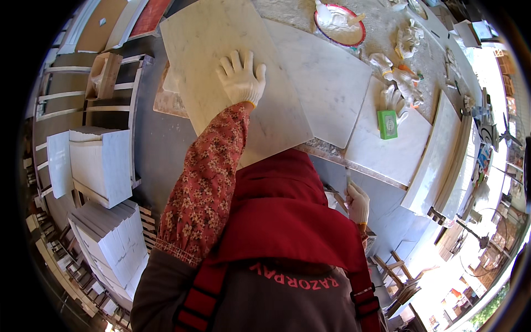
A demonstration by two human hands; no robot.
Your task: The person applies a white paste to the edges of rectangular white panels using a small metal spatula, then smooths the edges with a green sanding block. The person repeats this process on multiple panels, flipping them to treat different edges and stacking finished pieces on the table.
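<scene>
My left hand (241, 78), in a white knit glove, lies flat with fingers spread on a large pale marble slab (221, 33). This slab overlaps a second grey-white slab (318, 77) on the workbench. Lower right, beside the bench's near edge, my gloved right hand (358, 203) is closed around a slim upright tool (348, 177); its kind is too small to tell. A third white slab (381, 146) lies to the right, bearing a green box (388, 124).
A red-rimmed basin (354, 37) of white paste sits at the back of the bench. Loose white gloves (408, 40) lie to its right. On the left stand stacked tiles (108, 235) and a metal rack (134, 110); long stone strips (434, 149) lean at right.
</scene>
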